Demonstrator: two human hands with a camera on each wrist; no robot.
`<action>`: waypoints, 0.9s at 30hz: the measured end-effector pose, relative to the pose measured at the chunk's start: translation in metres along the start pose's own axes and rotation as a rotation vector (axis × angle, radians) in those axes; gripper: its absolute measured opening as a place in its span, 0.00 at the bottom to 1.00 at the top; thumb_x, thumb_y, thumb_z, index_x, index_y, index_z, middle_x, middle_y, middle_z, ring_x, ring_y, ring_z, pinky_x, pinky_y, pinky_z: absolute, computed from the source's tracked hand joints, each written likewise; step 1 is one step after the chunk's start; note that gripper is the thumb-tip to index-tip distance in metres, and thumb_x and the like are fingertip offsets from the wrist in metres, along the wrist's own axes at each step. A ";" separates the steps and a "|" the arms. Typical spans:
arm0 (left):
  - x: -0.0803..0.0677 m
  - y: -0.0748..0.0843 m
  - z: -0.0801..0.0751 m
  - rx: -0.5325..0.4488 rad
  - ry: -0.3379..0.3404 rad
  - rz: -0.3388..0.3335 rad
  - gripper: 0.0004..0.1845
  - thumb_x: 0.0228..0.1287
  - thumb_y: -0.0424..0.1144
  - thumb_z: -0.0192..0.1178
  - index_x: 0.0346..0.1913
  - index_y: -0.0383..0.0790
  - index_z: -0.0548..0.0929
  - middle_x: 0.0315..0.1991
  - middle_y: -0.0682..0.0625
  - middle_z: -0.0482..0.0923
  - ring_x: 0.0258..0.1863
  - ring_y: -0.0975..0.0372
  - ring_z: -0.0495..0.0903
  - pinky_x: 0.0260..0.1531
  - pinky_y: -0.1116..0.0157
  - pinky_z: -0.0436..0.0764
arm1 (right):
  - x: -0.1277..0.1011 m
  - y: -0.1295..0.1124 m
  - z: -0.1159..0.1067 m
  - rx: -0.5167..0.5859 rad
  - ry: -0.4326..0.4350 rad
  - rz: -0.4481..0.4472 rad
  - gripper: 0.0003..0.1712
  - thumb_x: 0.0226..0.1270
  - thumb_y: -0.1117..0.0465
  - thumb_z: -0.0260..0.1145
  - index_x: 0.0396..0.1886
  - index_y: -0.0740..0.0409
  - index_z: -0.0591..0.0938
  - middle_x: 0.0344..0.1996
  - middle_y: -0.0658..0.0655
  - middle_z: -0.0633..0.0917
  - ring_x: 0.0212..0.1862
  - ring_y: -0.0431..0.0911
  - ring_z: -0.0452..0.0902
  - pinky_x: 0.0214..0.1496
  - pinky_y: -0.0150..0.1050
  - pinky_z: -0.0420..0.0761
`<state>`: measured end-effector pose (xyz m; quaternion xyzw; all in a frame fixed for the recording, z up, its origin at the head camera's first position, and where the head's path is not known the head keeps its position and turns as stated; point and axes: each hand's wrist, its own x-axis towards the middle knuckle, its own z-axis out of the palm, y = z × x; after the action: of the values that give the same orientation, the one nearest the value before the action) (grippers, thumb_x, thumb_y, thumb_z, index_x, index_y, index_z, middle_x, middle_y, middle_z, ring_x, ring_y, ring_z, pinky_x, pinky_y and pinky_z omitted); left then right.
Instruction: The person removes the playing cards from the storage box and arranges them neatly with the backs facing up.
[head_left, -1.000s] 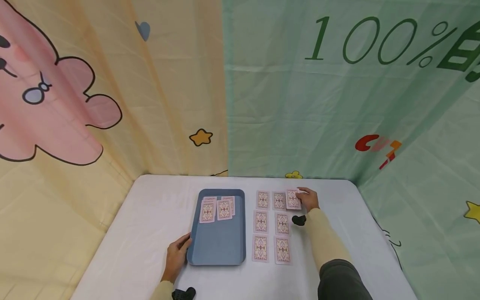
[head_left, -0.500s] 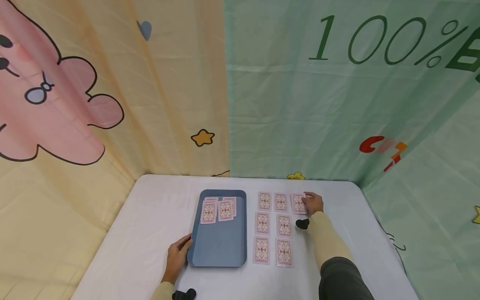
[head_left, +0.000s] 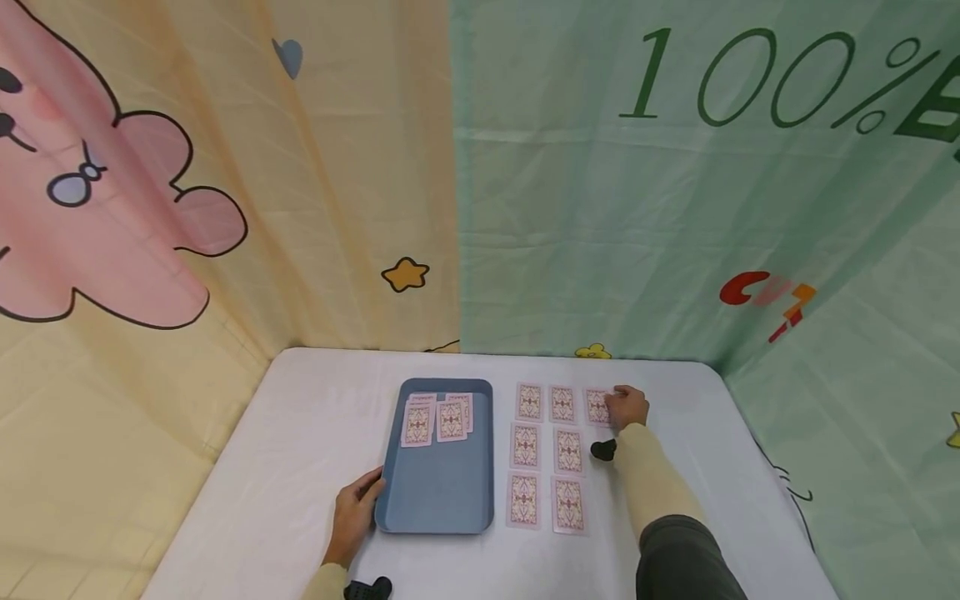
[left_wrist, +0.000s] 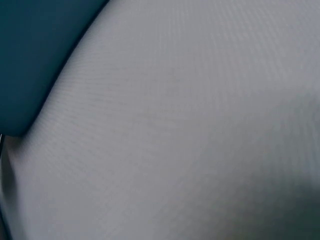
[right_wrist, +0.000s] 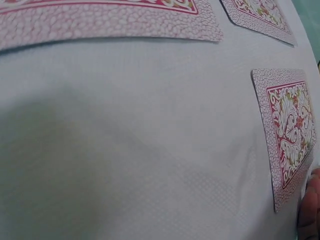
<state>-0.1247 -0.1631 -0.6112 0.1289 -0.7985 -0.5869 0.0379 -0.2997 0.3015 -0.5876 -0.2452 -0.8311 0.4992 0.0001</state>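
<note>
White tablecloth (head_left: 300, 433), cartoon-print backdrop curtains (head_left: 225, 208), six other face-down cards (head_left: 545, 450), perhaps three cards in tray (head_left: 438, 417).

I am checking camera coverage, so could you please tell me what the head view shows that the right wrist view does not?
Only the head view shows the blue tray holding cards, the left hand at its near corner, the right hand whole, and the curtains.

Only the right wrist view shows the card back's pattern close up and a fingertip at its edge.

Both show the card by the right hand and the white table.

Your head view is bright, evenly lit, bowed at its edges; both wrist views blur, soft shadows pooling toward six o'clock.
</note>
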 end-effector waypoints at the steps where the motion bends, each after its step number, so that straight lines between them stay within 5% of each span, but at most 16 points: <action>1: 0.000 0.000 0.000 -0.002 -0.003 0.000 0.19 0.69 0.34 0.55 0.60 0.27 0.77 0.58 0.36 0.76 0.61 0.48 0.73 0.61 0.56 0.72 | 0.000 0.002 0.000 0.000 0.010 0.002 0.23 0.70 0.63 0.59 0.61 0.68 0.74 0.51 0.68 0.77 0.52 0.58 0.73 0.57 0.54 0.75; 9: -0.003 0.004 -0.002 -0.021 -0.011 -0.007 0.20 0.70 0.35 0.56 0.60 0.26 0.76 0.58 0.35 0.76 0.61 0.47 0.73 0.60 0.57 0.73 | -0.023 -0.009 0.004 0.086 0.024 0.003 0.23 0.71 0.61 0.58 0.62 0.68 0.73 0.53 0.67 0.75 0.51 0.57 0.70 0.60 0.52 0.74; 17: 0.001 -0.001 -0.003 -0.008 -0.009 0.049 0.20 0.71 0.37 0.55 0.59 0.26 0.77 0.57 0.34 0.77 0.60 0.45 0.73 0.59 0.53 0.73 | -0.047 -0.033 0.018 0.152 -0.035 -0.087 0.23 0.69 0.61 0.63 0.60 0.66 0.76 0.50 0.65 0.77 0.49 0.54 0.71 0.52 0.44 0.77; 27: 0.000 -0.001 -0.003 -0.024 -0.014 0.034 0.19 0.70 0.35 0.55 0.59 0.25 0.77 0.57 0.33 0.77 0.60 0.45 0.73 0.60 0.51 0.72 | -0.080 -0.055 0.057 0.239 -0.112 -0.235 0.22 0.63 0.66 0.67 0.56 0.69 0.79 0.42 0.64 0.80 0.45 0.55 0.77 0.48 0.49 0.79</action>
<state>-0.1242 -0.1664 -0.6117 0.1107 -0.7938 -0.5965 0.0436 -0.2655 0.2011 -0.5510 -0.1163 -0.7875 0.6039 0.0414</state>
